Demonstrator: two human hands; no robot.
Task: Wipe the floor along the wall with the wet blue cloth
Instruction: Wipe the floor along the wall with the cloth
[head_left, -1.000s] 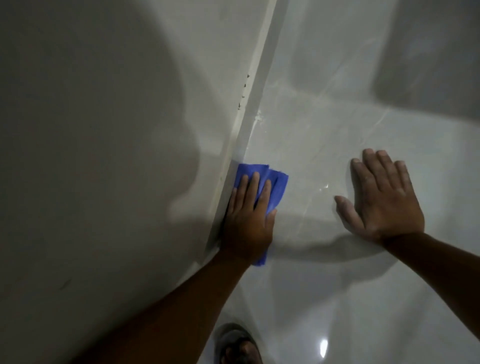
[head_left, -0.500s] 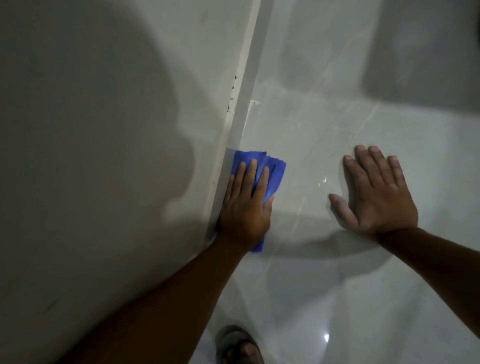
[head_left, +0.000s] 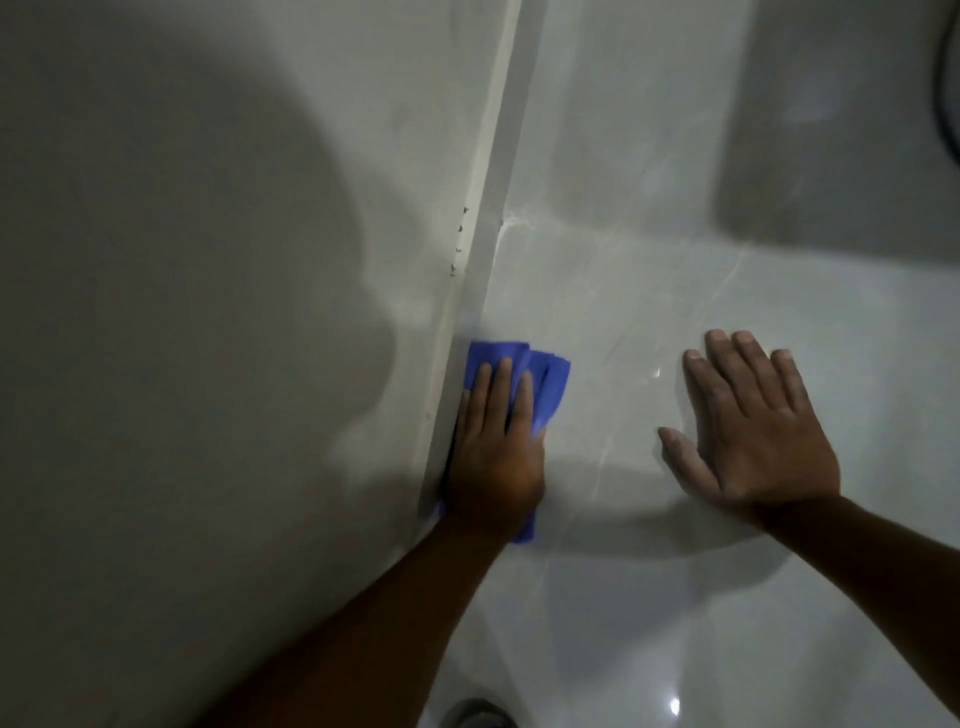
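No text, label or number is readable.

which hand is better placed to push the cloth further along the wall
Left. The left hand lies flat on the blue cloth, pressed against the wall. The right hand is spread on bare floor, apart from the cloth, apparently bracing.

The left hand (head_left: 493, 457) lies palm down, fingers (head_left: 506, 384) straight and close together, pointing toward 12 o'clock, its forearm running back toward 7 o'clock. The right hand (head_left: 753, 431) lies flat at 3 o'clock of it, fingers spread, thumb out toward 9 o'clock.
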